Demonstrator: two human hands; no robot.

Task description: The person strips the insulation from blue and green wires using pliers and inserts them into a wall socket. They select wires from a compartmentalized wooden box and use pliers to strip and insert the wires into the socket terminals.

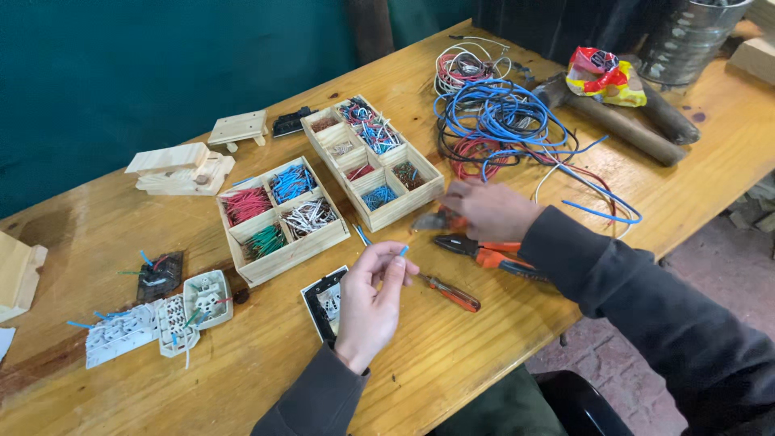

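Bench (452, 355) of pale planked wood carries everything. Tangled wire coils (500, 121) in blue, red, white and black lie at its far side. Two wooden divider boxes sit mid-bench: the near one (282, 220) has four compartments of cut wire; the compartment count of the far one (373, 160) cannot be told. Three white socket parts (157, 321) lie to the left. Orange-handled pliers (483, 252) rest beside an orange screwdriver (450, 293). Right hand (488, 208) lies fingers-down over a small tool; its grip cannot be told. Left hand (373, 303) pinches a short blue wire piece (403, 251) between closed fingers, above a switch plate (327, 303).
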